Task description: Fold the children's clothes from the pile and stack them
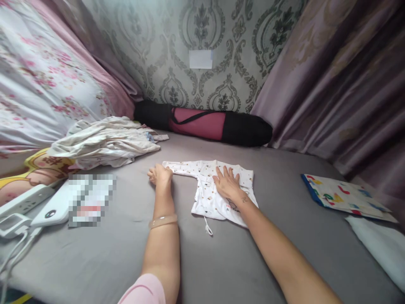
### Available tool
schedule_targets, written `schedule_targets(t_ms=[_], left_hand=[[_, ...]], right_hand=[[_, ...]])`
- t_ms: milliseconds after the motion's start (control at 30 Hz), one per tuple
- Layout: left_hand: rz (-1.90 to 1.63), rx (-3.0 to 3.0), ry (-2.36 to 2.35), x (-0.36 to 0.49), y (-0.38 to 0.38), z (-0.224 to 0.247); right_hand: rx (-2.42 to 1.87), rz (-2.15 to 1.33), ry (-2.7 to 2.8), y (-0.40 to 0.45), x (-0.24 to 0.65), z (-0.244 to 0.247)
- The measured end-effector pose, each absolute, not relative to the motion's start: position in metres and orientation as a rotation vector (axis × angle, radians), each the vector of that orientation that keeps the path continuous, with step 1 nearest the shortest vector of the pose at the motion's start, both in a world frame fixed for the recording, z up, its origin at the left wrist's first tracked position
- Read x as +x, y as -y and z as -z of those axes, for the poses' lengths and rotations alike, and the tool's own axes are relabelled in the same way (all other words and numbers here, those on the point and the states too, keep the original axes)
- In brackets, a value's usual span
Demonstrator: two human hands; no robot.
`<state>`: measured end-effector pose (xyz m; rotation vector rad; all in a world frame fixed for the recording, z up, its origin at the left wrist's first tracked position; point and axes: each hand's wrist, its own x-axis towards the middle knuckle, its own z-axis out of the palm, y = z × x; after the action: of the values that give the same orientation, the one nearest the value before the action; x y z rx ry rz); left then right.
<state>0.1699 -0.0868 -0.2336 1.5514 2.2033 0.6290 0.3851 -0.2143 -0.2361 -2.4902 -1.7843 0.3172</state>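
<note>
A small white shirt lies on the grey sheet before you, one sleeve stretched left. Your left hand curls at that sleeve's end; whether it grips the cloth, I cannot tell. Your right hand rests open, fingers spread, on the shirt's body. Farther off are heaped clothes and a long bag by the wall.
</note>
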Motion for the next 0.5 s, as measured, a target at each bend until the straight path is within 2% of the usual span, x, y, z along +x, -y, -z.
schedule_targets(t_ms=[133, 300, 500], left_hand=[[-0.625, 1.535, -2.245, 0.173, 0.085, 0.236], [-0.632, 1.525, -2.221, 0.173, 0.079, 0.239], [-0.642, 1.555, -2.183, 0.168, 0.072, 0.244]], right_hand=[[-2.516, -0.385, 1.755, 0.208, 0.384, 0.223], [-2.322, -0.045, 1.852, 0.188, 0.366, 0.221], [-2.202, -0.273, 1.907, 0.159, 0.34, 0.24]])
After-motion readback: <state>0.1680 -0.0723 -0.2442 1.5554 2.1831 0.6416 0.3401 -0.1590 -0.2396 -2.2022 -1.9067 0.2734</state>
